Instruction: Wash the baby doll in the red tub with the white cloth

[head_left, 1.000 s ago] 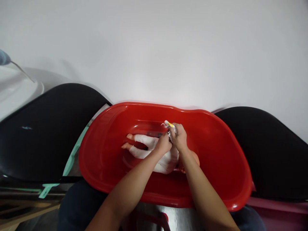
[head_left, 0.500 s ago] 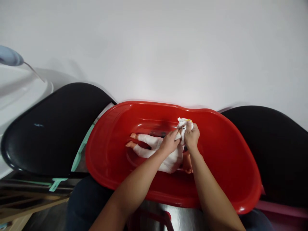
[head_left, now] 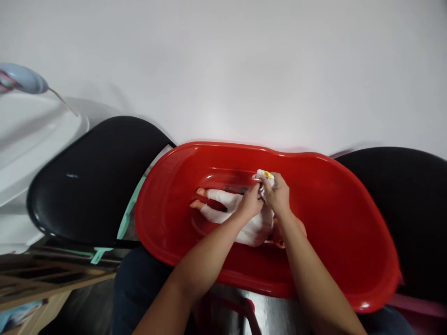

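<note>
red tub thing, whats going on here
A person is working with both bare hands over a red plastic baby bathtub. Their left hand and right hand together pinch a white cloth with a yellow mark. The hands are just above a baby doll dressed in white, which lies in the tub with its bare feet pointing to the left of the view.

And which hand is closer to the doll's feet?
Left. The left hand is nearer the doll's feet, to their right in this view; the right hand is farther away, past the left hand.
</note>
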A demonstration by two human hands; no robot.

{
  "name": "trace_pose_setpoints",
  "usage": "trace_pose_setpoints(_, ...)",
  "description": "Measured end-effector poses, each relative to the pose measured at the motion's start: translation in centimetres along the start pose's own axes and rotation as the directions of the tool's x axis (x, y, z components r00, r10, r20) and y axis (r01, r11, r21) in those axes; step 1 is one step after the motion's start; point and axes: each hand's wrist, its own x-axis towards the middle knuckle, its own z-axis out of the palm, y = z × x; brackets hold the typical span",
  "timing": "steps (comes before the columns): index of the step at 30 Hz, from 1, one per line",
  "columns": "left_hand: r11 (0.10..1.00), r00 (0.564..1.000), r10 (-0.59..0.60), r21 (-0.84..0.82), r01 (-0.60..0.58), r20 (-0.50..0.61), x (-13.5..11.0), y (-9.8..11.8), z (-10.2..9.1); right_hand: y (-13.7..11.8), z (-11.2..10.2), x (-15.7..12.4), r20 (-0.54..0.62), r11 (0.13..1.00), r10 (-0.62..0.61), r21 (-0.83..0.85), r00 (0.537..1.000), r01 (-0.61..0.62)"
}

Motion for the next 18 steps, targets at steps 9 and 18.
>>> trace_pose_setpoints(9,0.990,0.980,-0.142,-0.030,0.139,-0.137,0.8,-1.1,-0.3,-1.4,-2.1,0.6,-0.346,0.937,0.322,0.251,0.881,-0.243)
trace_pose_setpoints(18,0.876,0.859,-0.478,-0.029,0.482,-0.184,1.6,-4.3,-2.1,-1.5,-1.1,1.1,-0.159,0.826,0.432,0.464,0.888,-0.320)
